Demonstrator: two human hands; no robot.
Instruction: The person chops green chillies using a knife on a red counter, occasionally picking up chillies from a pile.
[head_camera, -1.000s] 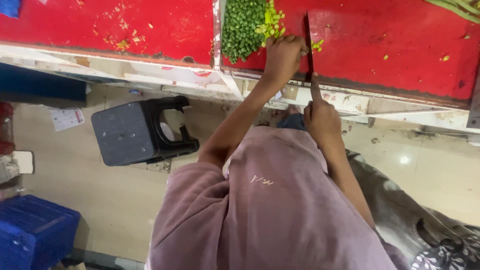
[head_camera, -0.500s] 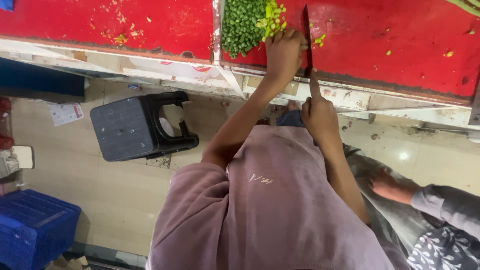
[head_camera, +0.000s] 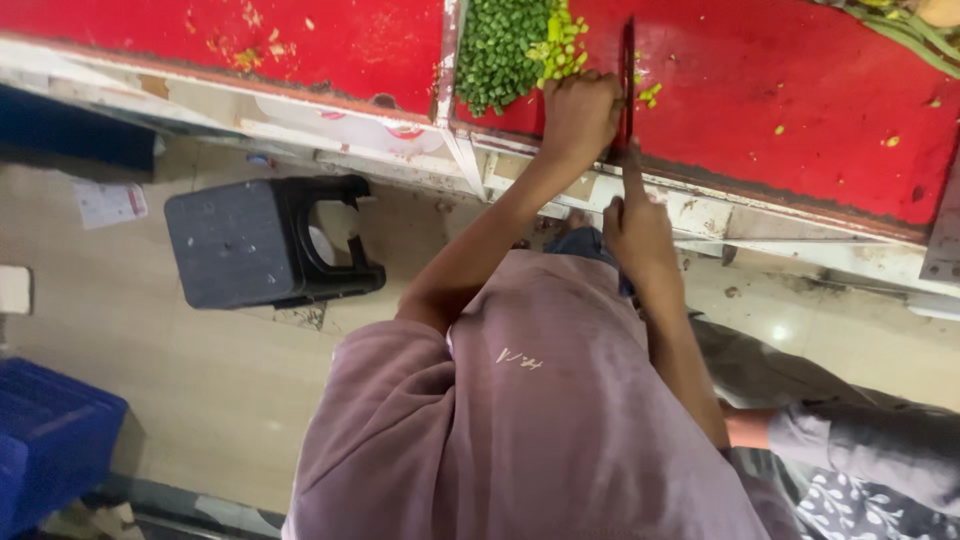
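The right hand is closed around the handle of a long thin-bladed knife, forefinger stretched up along the back of the blade, which stands on edge on the red bench and runs away from the body. The left hand is curled into a loose fist just left of the blade, knuckles up, pressing down on a small bunch of pale green vegetable pieces — the fingertips are hidden, so how much it grips cannot be told. The two hands sit close together, the knife between them.

Just beyond and to the left of the left hand lies a heap of dark green chopped vegetable bits, touching the pale bunch. A few loose green scraps lie right of the blade, and more are scattered further right across the red surface. At the top right corner, long green stalks lie on the bench. A white metal divider strip splits the red top into two panels; the left panel carries a few yellowish crumbs.

Below the bench edge, the person's mauve short-sleeved shirt fills the lower middle. On the beige tiled floor to the left stands a black plastic stool, with a blue plastic crate at the lower left corner. At the lower right, another person's grey sleeve reaches in beside patterned dark cloth.
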